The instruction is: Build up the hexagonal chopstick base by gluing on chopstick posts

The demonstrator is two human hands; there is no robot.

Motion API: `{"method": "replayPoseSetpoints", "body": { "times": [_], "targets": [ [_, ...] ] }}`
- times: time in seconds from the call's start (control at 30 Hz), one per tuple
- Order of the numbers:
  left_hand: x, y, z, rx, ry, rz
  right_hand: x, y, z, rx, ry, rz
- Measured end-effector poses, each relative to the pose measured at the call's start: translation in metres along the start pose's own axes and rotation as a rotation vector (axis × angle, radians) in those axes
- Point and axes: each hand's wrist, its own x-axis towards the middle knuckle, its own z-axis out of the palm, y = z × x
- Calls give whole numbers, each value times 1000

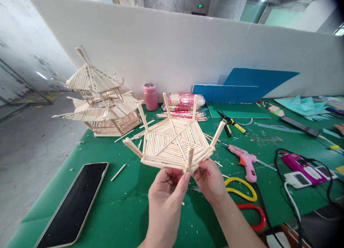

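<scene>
A hexagonal base of wooden sticks, with short upright posts at its corners, is raised and tilted over the table. My left hand grips its near edge, the thumb pressed at the foot of the nearest post. On the right of that corner, my right hand pinches the same edge from the side and below; some of its fingertips are hidden. Scissors with a yellow and a red handle lie beside my right wrist. A pink glue gun rests further right.
At the back left stands a stick pagoda model. A phone lies front left. Behind the base are a pink jar and wrapped stick bundles. Yellow-handled pliers, a purple power strip and cables occupy the right.
</scene>
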Motion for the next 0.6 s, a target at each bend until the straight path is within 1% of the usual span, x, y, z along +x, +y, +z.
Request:
{"method": "replayPoseSetpoints", "body": {
  "times": [0.17, 0.27, 0.43, 0.6],
  "targets": [
    [0, -1, -2, 21, -23, 12, -2, 1, 1, 9, -1, 5],
    [-1, -3, -5, 67, -26, 47, -2, 0, 2, 26, 21, 16],
    [-9, -4, -15, 188, -49, 141, 1, -10, 5, 37, 77, 81],
    [-16, -3, -21, 292, -62, 282, 7, -24, 11, 32, 79, 129]
  ]
}}
